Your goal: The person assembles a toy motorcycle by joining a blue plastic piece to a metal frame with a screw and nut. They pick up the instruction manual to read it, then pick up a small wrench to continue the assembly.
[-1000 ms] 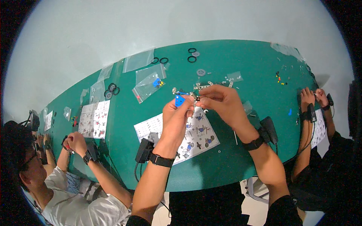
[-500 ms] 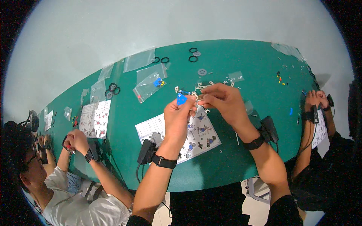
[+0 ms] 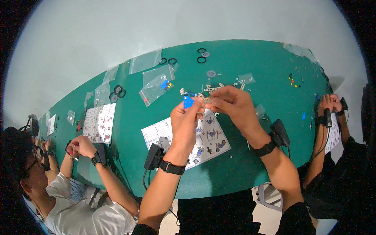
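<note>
Above the printed instruction sheet, my left hand pinches a small model assembly. A blue triangular plate sticks out at its left, with a blue bar and small metal parts beyond it. Close against it, my right hand holds a small perforated metal piece between thumb and fingers. The metal piece meets the assembly at my left fingertips; my fingers hide the joint. Perforated metal strips lie just behind my hands.
Clear bags with blue and yellow parts, black rings, a grey wheel disc and small nuts lie farther back. Co-workers' hands are at left and right. Another sheet lies at left.
The metal piece at my right fingertips has turned, and more of its flat face shows. Both hands stay nearly in place.
</note>
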`<action>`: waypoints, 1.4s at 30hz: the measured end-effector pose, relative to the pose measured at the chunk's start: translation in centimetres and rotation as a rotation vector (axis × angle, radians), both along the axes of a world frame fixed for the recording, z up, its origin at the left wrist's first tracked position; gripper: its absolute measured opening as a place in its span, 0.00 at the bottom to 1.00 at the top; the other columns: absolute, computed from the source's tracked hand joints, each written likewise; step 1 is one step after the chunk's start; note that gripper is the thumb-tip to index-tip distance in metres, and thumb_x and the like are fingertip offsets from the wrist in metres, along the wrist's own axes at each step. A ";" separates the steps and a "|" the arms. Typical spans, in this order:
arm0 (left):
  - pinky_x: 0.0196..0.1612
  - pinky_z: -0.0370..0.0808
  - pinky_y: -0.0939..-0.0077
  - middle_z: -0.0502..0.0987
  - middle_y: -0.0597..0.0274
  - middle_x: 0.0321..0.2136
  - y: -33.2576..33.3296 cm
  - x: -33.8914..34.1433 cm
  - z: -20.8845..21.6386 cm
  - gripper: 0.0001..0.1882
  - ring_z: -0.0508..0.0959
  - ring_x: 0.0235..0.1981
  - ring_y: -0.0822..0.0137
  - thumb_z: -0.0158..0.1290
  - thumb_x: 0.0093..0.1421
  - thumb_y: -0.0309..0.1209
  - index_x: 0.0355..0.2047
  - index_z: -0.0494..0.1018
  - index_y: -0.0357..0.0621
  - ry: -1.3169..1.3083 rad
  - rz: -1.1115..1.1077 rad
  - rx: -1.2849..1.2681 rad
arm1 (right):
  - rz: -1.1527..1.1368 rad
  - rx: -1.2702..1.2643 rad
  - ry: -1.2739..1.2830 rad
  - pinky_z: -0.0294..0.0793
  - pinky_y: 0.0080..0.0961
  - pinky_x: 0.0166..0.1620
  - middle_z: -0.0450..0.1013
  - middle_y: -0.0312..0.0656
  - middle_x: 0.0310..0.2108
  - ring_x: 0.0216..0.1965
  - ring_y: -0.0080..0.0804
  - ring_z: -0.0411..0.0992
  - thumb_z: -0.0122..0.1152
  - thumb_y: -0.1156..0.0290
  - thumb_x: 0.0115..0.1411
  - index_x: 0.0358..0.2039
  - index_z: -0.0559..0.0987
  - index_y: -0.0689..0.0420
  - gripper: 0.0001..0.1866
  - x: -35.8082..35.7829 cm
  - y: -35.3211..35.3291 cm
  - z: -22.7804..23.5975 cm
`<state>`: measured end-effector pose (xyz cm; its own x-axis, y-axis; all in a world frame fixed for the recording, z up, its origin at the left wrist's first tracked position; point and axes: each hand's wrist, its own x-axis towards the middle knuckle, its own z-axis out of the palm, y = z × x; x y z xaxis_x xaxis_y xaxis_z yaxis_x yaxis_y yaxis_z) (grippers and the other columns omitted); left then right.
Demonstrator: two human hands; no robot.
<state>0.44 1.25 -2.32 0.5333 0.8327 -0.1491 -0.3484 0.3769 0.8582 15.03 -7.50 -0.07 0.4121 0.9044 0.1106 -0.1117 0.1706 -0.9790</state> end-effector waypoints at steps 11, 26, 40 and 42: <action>0.30 0.68 0.83 0.81 0.66 0.27 0.6 -0.5 -0.1 0.07 0.74 0.25 0.78 0.62 0.65 0.30 0.38 0.81 0.39 0.006 -0.023 0.048 | -0.006 -0.016 -0.013 0.85 0.27 0.46 0.82 0.45 0.41 0.42 0.31 0.82 0.68 0.73 0.64 0.45 0.80 0.64 0.12 -0.2 -0.1 0.1; 0.30 0.66 0.83 0.78 0.67 0.24 1.1 -0.9 0.9 0.06 0.73 0.24 0.79 0.62 0.64 0.28 0.36 0.81 0.39 0.076 0.010 0.274 | 0.069 0.027 -0.019 0.81 0.24 0.47 0.82 0.41 0.41 0.43 0.25 0.80 0.70 0.73 0.63 0.46 0.80 0.63 0.13 -0.8 -0.2 0.1; 0.30 0.67 0.84 0.79 0.67 0.24 1.7 -1.4 1.5 0.05 0.73 0.24 0.79 0.62 0.63 0.26 0.37 0.81 0.37 0.029 0.057 0.268 | -0.112 -0.046 -1.030 0.69 0.43 0.62 0.73 0.49 0.53 0.57 0.52 0.69 0.68 0.68 0.59 0.49 0.81 0.56 0.17 0.2 0.1 -2.9; 0.30 0.67 0.84 0.79 0.67 0.24 1.6 -1.4 1.7 0.05 0.73 0.24 0.79 0.62 0.63 0.26 0.37 0.81 0.37 0.031 0.054 0.266 | -0.136 0.009 -1.169 0.66 0.46 0.64 0.69 0.51 0.58 0.61 0.55 0.65 0.69 0.66 0.59 0.52 0.79 0.55 0.21 0.3 0.4 -3.8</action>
